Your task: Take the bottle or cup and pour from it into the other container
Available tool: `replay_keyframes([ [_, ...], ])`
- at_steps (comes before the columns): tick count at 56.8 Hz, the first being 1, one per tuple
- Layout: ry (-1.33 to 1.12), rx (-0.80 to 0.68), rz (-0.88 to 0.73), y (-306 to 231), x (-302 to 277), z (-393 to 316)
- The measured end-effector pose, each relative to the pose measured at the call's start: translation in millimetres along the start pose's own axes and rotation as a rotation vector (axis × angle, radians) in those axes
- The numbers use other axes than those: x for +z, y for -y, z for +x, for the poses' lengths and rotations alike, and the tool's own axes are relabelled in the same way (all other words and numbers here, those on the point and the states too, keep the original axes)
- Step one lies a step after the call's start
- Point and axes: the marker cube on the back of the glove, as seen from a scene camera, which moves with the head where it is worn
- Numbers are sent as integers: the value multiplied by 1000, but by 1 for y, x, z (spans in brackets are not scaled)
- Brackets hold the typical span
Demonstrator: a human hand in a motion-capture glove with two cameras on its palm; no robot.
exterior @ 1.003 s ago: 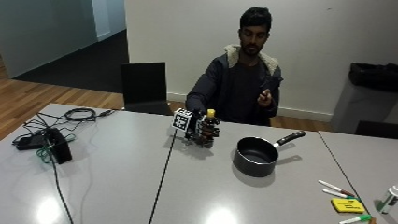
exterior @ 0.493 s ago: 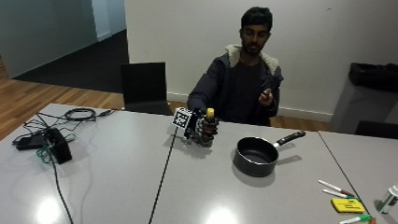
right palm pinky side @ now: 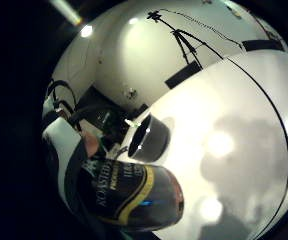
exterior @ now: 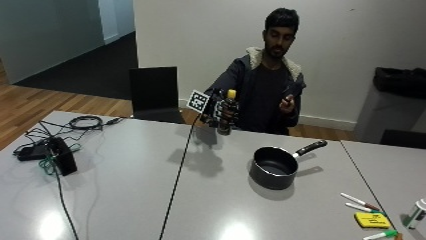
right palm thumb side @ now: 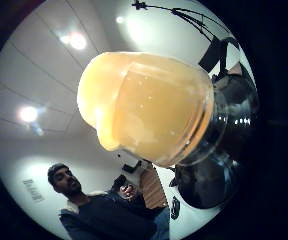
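Gloved right hand [exterior: 223, 112] curled around upright bottle [exterior: 226, 114], held above table [exterior: 133, 190], saucepan [exterior: 274, 167] nearby

A dark bottle [right palm pinky side: 134, 197] with a gold-edged label fills the view near six o'clock, close against the palm, with a fingertip [right palm pinky side: 90, 144] of the hand showing at its edge toward nine o'clock. Beyond it, near the centre, a black pot [right palm pinky side: 149, 139] sits on the pale table [right palm pinky side: 234, 150]. A tripod [right palm pinky side: 181, 37] stands against the wall near twelve o'clock.
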Motion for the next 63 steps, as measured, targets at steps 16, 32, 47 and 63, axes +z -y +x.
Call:
replay_keyframes([
  [16, -148, 4, -115, 37, 17, -72],
  [32, -545, -20, -80, 80, 68, -74],
  [47, -981, -67, -206, 93, 111, -62],
  [63, -1412, -325, -410, 95, 150, -48],
])
